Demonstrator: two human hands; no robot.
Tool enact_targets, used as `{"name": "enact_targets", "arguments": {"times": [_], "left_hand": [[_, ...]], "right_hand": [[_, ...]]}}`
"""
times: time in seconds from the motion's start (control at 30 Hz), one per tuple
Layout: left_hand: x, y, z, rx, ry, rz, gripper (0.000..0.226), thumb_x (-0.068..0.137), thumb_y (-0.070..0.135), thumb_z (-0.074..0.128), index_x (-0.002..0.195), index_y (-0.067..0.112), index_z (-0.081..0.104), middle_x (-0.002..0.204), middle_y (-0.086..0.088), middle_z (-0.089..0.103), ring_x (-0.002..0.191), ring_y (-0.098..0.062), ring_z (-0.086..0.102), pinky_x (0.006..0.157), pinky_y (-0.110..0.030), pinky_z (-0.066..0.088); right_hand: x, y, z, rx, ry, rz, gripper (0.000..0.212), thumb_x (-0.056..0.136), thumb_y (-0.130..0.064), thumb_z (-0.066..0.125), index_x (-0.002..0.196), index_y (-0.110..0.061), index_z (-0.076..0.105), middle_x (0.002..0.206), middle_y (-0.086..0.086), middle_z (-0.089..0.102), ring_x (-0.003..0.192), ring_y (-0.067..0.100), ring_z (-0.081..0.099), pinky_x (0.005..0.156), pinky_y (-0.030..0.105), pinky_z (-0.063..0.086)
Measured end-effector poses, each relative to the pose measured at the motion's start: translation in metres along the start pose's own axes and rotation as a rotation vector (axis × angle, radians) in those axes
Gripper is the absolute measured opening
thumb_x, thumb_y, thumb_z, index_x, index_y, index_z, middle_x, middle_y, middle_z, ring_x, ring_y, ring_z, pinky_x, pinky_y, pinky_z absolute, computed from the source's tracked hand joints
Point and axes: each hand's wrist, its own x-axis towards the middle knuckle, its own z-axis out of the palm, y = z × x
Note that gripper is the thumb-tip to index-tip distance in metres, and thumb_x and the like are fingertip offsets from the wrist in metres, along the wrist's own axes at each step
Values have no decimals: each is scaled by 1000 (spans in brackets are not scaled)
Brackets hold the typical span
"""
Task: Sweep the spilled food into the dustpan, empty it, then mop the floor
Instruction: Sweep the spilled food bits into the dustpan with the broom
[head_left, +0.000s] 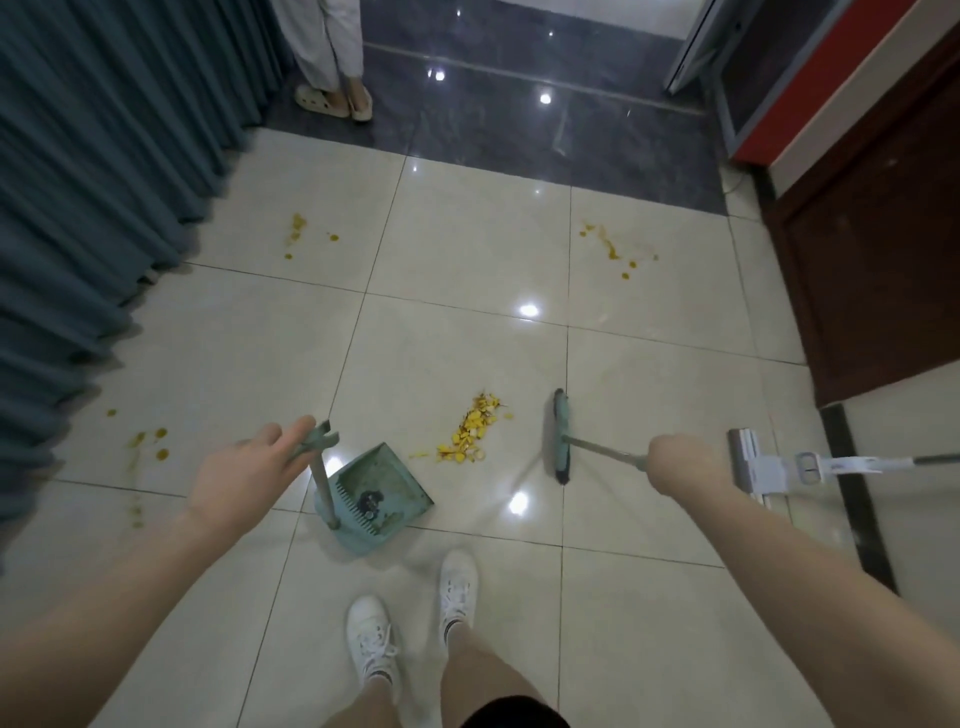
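Sweeping step. Right hand (680, 462) fisted round broom (560, 436) stick. Left hand (249, 467) fingers straight on dustpan (387, 486) handle; pinch cannot tell. Food pile (475, 428) at dustpan's 2 o'clock. Next: brush it toward 8 o'clock, into pan.

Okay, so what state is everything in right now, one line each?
spilled food: piled on floor, between dustpan and broom
dustpan: standing, mouth toward the food, dark debris inside
broom: gripped by right hand, head beside pile
mop: lying on floor, unheld
left hand: touching dustpan handle, grip unclear
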Motion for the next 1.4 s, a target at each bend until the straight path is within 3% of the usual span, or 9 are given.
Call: {"name": "enact_targets", "arguments": {"times": [0.07, 0.13, 0.23, 0.33, 0.7, 0.93, 1.13, 1.27, 1.4], "left_hand": [[-1, 2, 2, 6, -14, -4, 34, 88, 42, 60, 113, 24, 45, 69, -8, 54, 42, -35, 55, 38, -26, 32], [-3, 4, 5, 8, -24, -9, 41, 83, 34, 70, 113, 24, 44, 70, -8, 55, 42, -35, 55, 38, -27, 33], [-6, 3, 6, -4, -17, -21, 40, 84, 36, 68, 113, 25, 44, 70, -7, 55, 42, -34, 54, 38, -28, 35], [-7, -4, 8, 17, -24, -1, 41, 83, 35, 70, 114, 24, 45, 68, -6, 52, 40, -33, 52, 34, -29, 38], [-8, -14, 31, 11, -110, -53, 58, 74, 20, 79, 118, 26, 42, 69, -4, 47, 39, -31, 51, 33, -33, 43], [-5, -23, 31, -89, -94, -118, 35, 91, 38, 58, 119, 29, 38, 76, -6, 52, 54, -36, 58, 44, -42, 51], [-14, -30, 32, -24, -88, -97, 35, 88, 37, 63, 116, 27, 45, 70, -3, 51, 48, -33, 57, 38, -33, 45], [-17, -27, 33, -22, -57, -88, 31, 91, 46, 47, 116, 28, 44, 71, -2, 54, 49, -32, 57, 38, -33, 46], [-15, -22, 32, -44, -45, -72, 32, 92, 46, 44, 117, 26, 43, 73, -3, 55, 50, -32, 57, 39, -34, 45]], "right_hand": [[7, 3, 6, 373, -257, 173, 24, 97, -15, 48, 116, -1, 55, 77, 11, 60, 59, 23, 61, 48, 26, 50], [11, 6, 12, 546, -439, 254, 23, 97, -18, 51, 110, 1, 52, 70, 11, 55, 41, 17, 48, 37, 19, 40], [10, -3, 25, 596, -402, 190, 13, 97, -15, 49, 92, -3, 50, 63, 8, 46, 41, 16, 36, 38, 18, 30], [8, -21, 34, 625, -346, 117, 10, 96, -11, 48, 92, -3, 53, 65, 9, 47, 44, 17, 38, 39, 19, 30], [-21, -94, 4, 938, -522, 112, 14, 94, -8, 50, 80, -8, 47, 53, 3, 39, 42, 13, 28, 43, 19, 21], [-17, -76, -39, 631, -276, 50, 11, 93, -14, 54, 88, -4, 58, 61, 8, 51, 41, 17, 42, 37, 16, 32], [7, -103, -39, 240, 59, -83, 16, 95, -13, 49, 104, -8, 60, 84, 8, 55, 80, 29, 57, 64, 31, 45], [29, -126, -22, 202, 83, -81, 30, 96, -8, 43, 120, -8, 61, 112, 10, 65, 101, 29, 64, 73, 32, 47], [32, -133, -1, 119, 34, -133, 34, 98, -9, 39, 126, -10, 58, 108, 8, 64, 95, 27, 64, 69, 31, 47]]}}
